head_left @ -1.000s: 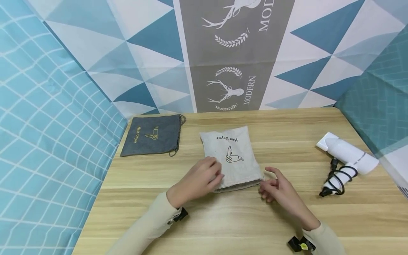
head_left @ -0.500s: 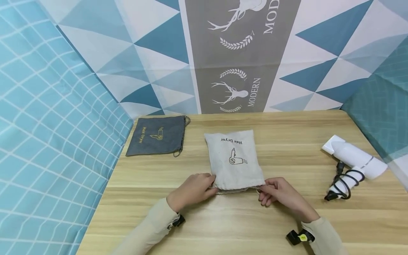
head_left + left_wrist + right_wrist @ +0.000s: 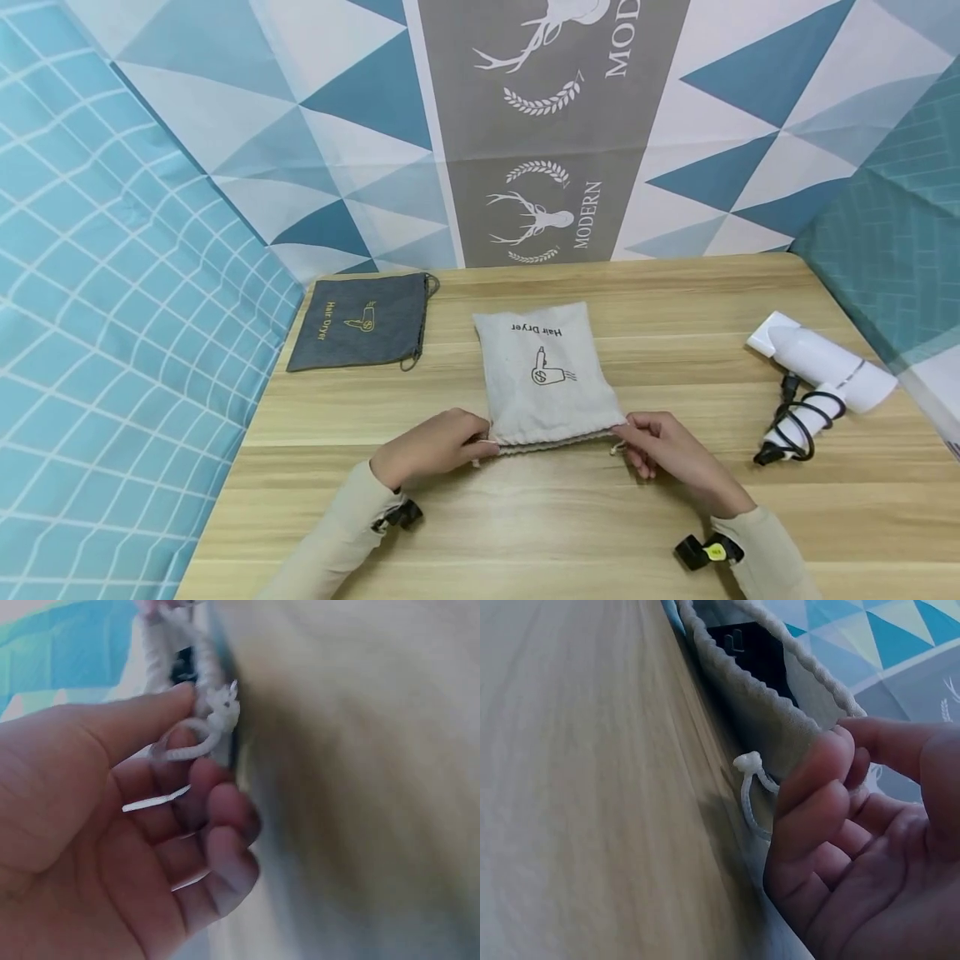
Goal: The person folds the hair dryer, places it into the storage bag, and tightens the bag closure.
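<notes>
A pale linen drawstring bag (image 3: 551, 396) printed "Hair Dryer" lies on the table, its mouth towards the person. My left hand (image 3: 435, 450) pinches the left corner of the mouth between thumb and fingers; a knotted white cord (image 3: 223, 709) hangs beside the thumb in the left wrist view. At the opposite corner, my right hand (image 3: 678, 458) pinches the hem, and another cord knot (image 3: 748, 763) dangles below. The right wrist view looks into the parted mouth, where a black object (image 3: 761, 656) shows; most of it is hidden by the cloth.
At the back left lies a dark grey drawstring bag (image 3: 360, 321), also printed "Hair Dryer". A white hair dryer (image 3: 825, 362) rests at the right, its black cord (image 3: 787, 417) wound round the handle. Patterned cloth walls (image 3: 540, 142) border the wooden table (image 3: 555, 533).
The left hand has come down from the bag's side to the left corner of its mouth and taken hold. The right hand has closed its pinch on the right corner.
</notes>
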{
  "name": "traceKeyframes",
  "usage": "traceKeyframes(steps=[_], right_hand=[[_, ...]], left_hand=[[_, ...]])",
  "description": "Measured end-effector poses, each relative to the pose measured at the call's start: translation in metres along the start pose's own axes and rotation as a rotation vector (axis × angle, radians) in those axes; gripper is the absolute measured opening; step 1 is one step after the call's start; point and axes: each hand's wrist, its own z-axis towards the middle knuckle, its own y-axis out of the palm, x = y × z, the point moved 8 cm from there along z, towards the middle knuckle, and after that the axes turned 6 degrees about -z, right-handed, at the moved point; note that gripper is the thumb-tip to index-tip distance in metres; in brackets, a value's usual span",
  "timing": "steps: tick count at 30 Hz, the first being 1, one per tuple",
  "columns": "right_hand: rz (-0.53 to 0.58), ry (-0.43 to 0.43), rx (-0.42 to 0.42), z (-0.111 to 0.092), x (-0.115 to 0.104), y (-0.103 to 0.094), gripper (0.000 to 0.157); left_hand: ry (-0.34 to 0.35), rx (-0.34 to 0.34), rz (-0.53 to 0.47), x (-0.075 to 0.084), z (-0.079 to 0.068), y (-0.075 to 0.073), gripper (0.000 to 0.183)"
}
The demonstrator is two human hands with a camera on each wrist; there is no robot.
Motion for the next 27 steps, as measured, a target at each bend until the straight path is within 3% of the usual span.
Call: traceKeyframes(steps=[9, 16, 21, 27], right_hand=[[0.056, -0.098, -0.066, -0.004, -0.002, -0.005, 0.04], [0.041, -0.085, 0.004, -0.003, -0.002, -0.013, 0.042], [-0.023, -0.054, 0.096, -0.01, -0.001, -0.028, 0.041], [-0.04, -0.048, 0.143, -0.013, 0.002, -0.042, 0.041]], left_hand=[[0.008, -0.018, -0.11, -0.003, -0.005, -0.014, 0.041], [-0.015, -0.07, -0.181, -0.021, -0.007, -0.013, 0.04], [-0.029, -0.102, -0.195, -0.024, -0.01, -0.013, 0.041], [-0.081, -0.116, -0.242, -0.028, -0.028, -0.007, 0.041]])
